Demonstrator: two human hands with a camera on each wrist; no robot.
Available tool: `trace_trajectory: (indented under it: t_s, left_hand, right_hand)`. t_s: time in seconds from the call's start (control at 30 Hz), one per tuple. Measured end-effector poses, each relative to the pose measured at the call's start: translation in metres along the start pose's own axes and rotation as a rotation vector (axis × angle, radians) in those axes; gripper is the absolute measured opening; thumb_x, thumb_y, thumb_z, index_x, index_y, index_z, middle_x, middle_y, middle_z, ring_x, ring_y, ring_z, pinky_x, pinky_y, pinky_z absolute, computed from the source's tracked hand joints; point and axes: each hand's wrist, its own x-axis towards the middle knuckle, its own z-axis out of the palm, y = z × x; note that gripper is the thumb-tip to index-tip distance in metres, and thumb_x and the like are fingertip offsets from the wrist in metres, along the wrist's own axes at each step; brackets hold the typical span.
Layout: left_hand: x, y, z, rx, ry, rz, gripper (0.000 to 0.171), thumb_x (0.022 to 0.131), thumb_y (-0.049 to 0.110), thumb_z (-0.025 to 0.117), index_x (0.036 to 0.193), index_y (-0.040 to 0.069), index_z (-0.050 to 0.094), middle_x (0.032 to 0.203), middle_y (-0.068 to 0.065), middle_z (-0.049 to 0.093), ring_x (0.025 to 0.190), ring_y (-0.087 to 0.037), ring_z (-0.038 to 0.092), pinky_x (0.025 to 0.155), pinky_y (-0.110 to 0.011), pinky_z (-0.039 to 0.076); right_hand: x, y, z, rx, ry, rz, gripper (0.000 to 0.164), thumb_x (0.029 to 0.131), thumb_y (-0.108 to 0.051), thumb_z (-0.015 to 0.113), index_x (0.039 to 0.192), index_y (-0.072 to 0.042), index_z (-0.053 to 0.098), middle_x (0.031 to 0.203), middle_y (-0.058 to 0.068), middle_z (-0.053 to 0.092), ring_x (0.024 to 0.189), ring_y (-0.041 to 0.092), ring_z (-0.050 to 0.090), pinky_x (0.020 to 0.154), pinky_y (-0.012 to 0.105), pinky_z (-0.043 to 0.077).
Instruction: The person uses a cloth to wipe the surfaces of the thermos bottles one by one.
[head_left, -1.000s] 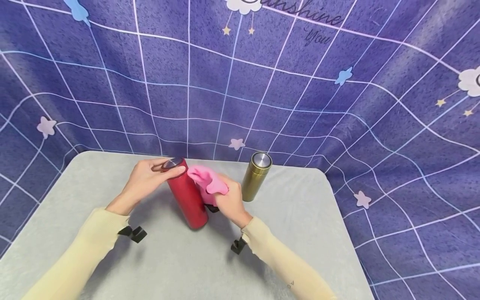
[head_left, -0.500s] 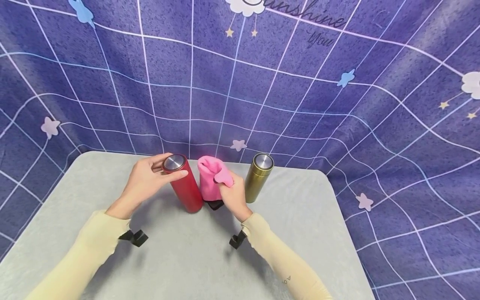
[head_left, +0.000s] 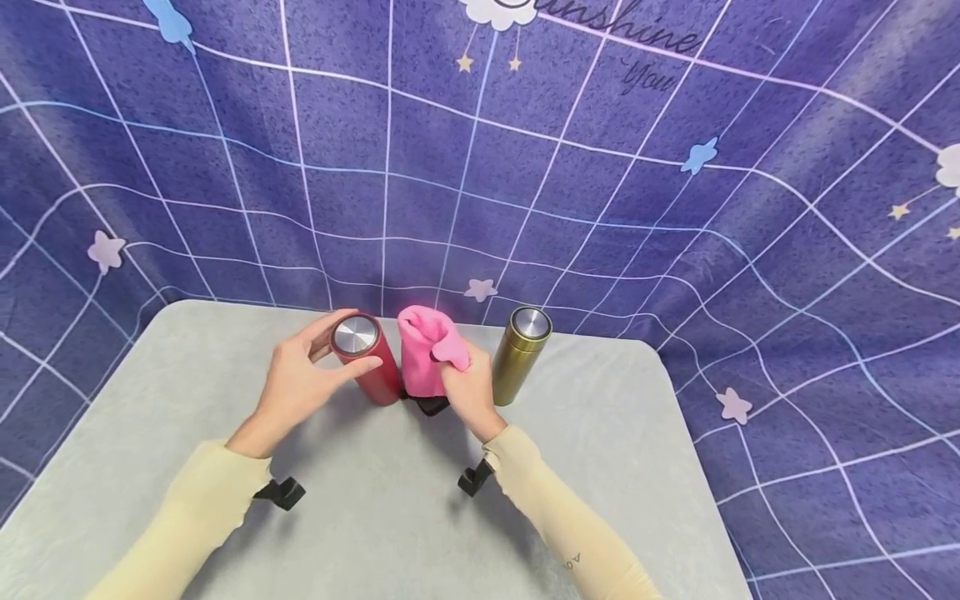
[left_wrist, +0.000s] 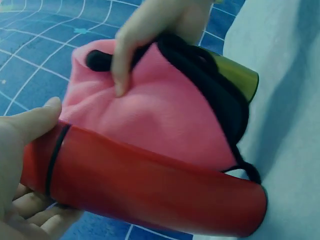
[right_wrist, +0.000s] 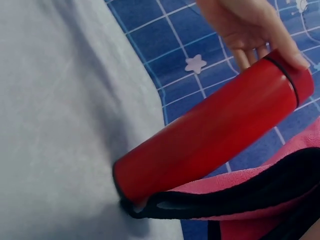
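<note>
A red thermos flask (head_left: 379, 382) with a steel-topped lid stands on the table, my left hand (head_left: 296, 371) gripping it around the lid, thumb on the near side. In the left wrist view, curled fingers (left_wrist: 45, 212) show under the flask (left_wrist: 150, 185). My right hand (head_left: 470, 387) pinches a pink fleece piece (head_left: 423, 367) with black edging, its folded top standing up like a pouch mouth. The fleece is right beside the flask, and a black loop (right_wrist: 135, 209) from its edging reaches the flask's base in the right wrist view.
A gold-green thermos flask (head_left: 513, 371) stands just right of my right hand. The pale grey table (head_left: 375, 517) ends at a back edge against a blue grid-patterned curtain (head_left: 570, 192). Black camera mounts (head_left: 285, 493) hang at both wrists.
The red flask has slid away from me, its base moving back and its lid now showing more from above. The pink fleece has risen slightly and its top has opened.
</note>
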Motion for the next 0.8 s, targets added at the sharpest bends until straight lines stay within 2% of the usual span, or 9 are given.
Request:
trace_trajectory:
  t_s: [0.1,0.23,0.37,0.5,0.6,0.8]
  left_hand:
    - [-0.002,-0.004,0.005,-0.051,0.008,0.007,0.080,0.076,0.019,0.101,0.148,0.023,0.065,0.142,-0.004,0.069,0.125,0.001,0.066,0.106,-0.014,0.048]
    - [-0.006,-0.012,0.010,-0.087,0.032,-0.011,0.080,0.078,0.018,0.100,0.149,0.018,0.064,0.143,-0.006,0.068,0.130,-0.007,0.065,0.109,-0.016,0.047]
    - [-0.010,-0.027,0.017,-0.060,0.028,-0.035,0.081,0.081,0.022,0.098,0.152,0.014,0.061,0.144,-0.010,0.068,0.133,-0.025,0.066,0.108,-0.018,0.049]
    - [-0.011,-0.044,0.024,-0.048,0.019,-0.033,0.082,0.082,0.023,0.097,0.155,0.015,0.059,0.146,-0.008,0.066,0.131,-0.031,0.066,0.108,-0.024,0.052]
    - [-0.011,-0.054,0.028,-0.052,0.002,-0.028,0.084,0.082,0.023,0.097,0.155,0.016,0.057,0.146,-0.007,0.065,0.132,-0.031,0.065,0.109,-0.033,0.052]
    - [-0.015,-0.065,0.034,-0.079,-0.042,-0.054,0.077,0.083,0.021,0.096,0.150,0.008,0.059,0.138,-0.019,0.069,0.122,-0.038,0.071,0.100,-0.046,0.057]
  right_hand:
    - [0.003,-0.008,-0.001,-0.037,0.002,-0.027,0.010,0.085,0.006,0.068,0.077,0.000,0.066,0.070,0.007,0.059,0.070,0.015,0.053,0.064,0.023,0.044]
    - [0.010,-0.021,0.000,-0.050,-0.030,-0.112,0.007,0.086,0.005,0.067,0.087,0.000,0.072,0.081,0.011,0.070,0.075,0.018,0.060,0.069,0.024,0.049]
    - [0.018,-0.035,0.004,-0.012,-0.104,-0.197,0.028,0.085,0.006,0.065,0.109,-0.003,0.078,0.102,0.011,0.078,0.086,0.020,0.069,0.074,0.024,0.055]
    - [0.025,-0.043,0.007,-0.014,-0.169,-0.284,0.047,0.080,0.008,0.068,0.124,-0.006,0.079,0.119,0.008,0.079,0.102,0.019,0.074,0.088,0.026,0.058]
    - [0.030,-0.044,0.008,-0.032,-0.204,-0.341,0.053,0.078,0.011,0.071,0.127,-0.007,0.078,0.123,0.007,0.078,0.112,0.016,0.073,0.100,0.028,0.056]
    - [0.035,-0.047,0.005,-0.084,-0.244,-0.402,0.054,0.080,0.008,0.073,0.131,-0.008,0.077,0.124,0.006,0.077,0.114,0.014,0.072,0.102,0.030,0.056]
